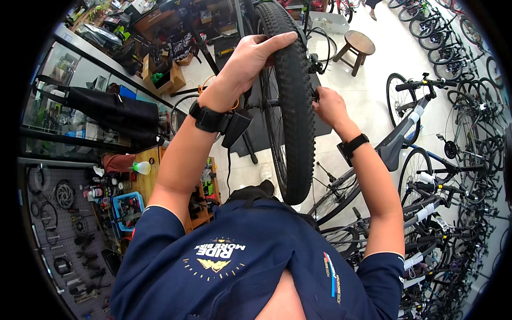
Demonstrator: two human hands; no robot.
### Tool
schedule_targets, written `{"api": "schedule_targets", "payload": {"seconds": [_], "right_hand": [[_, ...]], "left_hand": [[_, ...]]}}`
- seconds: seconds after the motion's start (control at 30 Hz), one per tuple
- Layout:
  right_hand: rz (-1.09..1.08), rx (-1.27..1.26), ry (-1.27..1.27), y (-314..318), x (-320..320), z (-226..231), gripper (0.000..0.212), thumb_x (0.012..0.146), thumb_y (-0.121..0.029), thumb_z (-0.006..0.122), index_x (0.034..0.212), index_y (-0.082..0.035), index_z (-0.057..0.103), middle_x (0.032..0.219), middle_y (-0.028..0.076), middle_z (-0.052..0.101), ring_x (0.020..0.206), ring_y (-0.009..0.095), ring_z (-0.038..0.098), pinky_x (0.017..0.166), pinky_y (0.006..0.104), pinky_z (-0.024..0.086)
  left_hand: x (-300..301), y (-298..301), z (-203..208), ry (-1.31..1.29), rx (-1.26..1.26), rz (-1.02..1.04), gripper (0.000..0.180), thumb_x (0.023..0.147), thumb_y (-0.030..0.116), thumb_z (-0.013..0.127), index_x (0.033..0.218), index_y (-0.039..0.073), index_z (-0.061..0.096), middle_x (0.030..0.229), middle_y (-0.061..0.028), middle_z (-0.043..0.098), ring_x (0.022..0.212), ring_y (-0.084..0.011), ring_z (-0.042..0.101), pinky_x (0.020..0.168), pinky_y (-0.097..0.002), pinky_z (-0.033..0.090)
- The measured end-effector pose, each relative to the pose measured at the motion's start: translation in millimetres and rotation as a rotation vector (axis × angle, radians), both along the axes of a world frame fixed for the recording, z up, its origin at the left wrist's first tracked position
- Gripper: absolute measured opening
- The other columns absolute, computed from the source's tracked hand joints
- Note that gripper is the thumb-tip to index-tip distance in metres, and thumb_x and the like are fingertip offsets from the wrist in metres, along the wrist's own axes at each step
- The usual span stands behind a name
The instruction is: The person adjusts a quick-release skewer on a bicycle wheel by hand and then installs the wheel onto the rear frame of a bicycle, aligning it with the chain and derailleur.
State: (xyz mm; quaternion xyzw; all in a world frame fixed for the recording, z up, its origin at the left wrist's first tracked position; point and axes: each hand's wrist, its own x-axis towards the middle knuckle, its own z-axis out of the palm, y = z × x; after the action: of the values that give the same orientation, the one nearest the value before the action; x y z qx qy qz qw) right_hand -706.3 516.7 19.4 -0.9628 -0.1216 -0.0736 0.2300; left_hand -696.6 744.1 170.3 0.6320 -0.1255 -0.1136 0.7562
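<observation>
A bicycle wheel with a black knobby tire (296,114) stands upright before me, its tread running toward my chest. My left hand (249,57) grips the far part of the tire from the left side, with the thumb laid over the tread and the fingers hidden behind the rim. To the right of the wheel, my right hand (332,108) is closed, its fingertips at small dark parts beside the tire. What they pinch is too small and partly hidden to make out. Just beyond that hand sits a dark mechanism with cables (317,64).
A wooden stool (358,44) stands at the far right of the wheel. Bicycles crowd the right side, one grey-framed bike (397,144) close to my right arm. On the left are a cardboard box (173,77), a glass case, a blue basket (118,213) and a pegboard (69,234).
</observation>
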Motion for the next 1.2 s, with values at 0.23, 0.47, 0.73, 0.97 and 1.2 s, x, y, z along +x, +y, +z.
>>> {"api": "schedule_targets", "payload": {"seconds": [0.23, 0.47, 0.73, 0.97, 1.2], "right_hand": [[0.039, -0.011, 0.212, -6.5, 14.0, -1.3, 0.029, 0.082, -0.028, 0.065, 0.083, 0.001, 0.062, 0.088, 0.022, 0.066, 0.088, 0.040, 0.064, 0.078, 0.0466, 0.051], [0.211, 0.030, 0.047, -21.4, 26.0, -40.7, 0.017, 0.076, -0.012, 0.067, 0.090, -0.003, 0.064, 0.090, 0.018, 0.067, 0.090, 0.036, 0.065, 0.078, 0.0433, 0.053], [0.302, 0.072, -0.030, -25.1, 4.2, -18.3, 0.010, 0.079, -0.012, 0.061, 0.087, -0.009, 0.067, 0.091, 0.009, 0.067, 0.090, 0.030, 0.064, 0.074, 0.0355, 0.053], [0.337, 0.161, -0.033, -26.2, 3.3, -19.1, 0.012, 0.079, -0.015, 0.063, 0.090, -0.011, 0.069, 0.093, 0.006, 0.068, 0.087, 0.025, 0.064, 0.071, 0.0350, 0.052], [0.295, 0.049, -0.040, -23.5, -9.0, 0.2, 0.017, 0.082, -0.018, 0.062, 0.096, -0.009, 0.068, 0.095, 0.008, 0.069, 0.087, 0.026, 0.064, 0.071, 0.0350, 0.050]], "left_hand": [[13.7, -1.9, 8.8, -0.048, -0.016, 0.028, 0.040, 0.088, 0.036, 0.072, 0.101, -0.001, 0.066, 0.091, -0.0046, 0.069, 0.079, -0.0116, 0.066, 0.075, -0.0268, 0.053], [38.8, -11.8, 19.8, -0.097, -0.014, 0.029, 0.041, 0.084, 0.034, 0.075, 0.100, -0.003, 0.068, 0.091, -0.0087, 0.071, 0.078, -0.0146, 0.070, 0.075, -0.0270, 0.055], [36.8, -13.8, 57.4, 0.011, -0.029, -0.089, 0.036, 0.095, 0.035, 0.062, 0.098, 0.000, 0.070, 0.089, -0.0048, 0.071, 0.077, -0.0112, 0.066, 0.069, -0.0247, 0.051], [63.7, -15.0, 61.0, -0.006, -0.070, -0.054, 0.034, 0.092, 0.036, 0.066, 0.098, 0.002, 0.069, 0.089, -0.0033, 0.071, 0.079, -0.0115, 0.067, 0.070, -0.0238, 0.052], [84.4, -13.7, 55.7, -0.006, -0.112, -0.063, 0.035, 0.090, 0.037, 0.070, 0.098, 0.003, 0.068, 0.088, -0.0031, 0.071, 0.073, -0.0119, 0.067, 0.066, -0.0248, 0.052]]}}
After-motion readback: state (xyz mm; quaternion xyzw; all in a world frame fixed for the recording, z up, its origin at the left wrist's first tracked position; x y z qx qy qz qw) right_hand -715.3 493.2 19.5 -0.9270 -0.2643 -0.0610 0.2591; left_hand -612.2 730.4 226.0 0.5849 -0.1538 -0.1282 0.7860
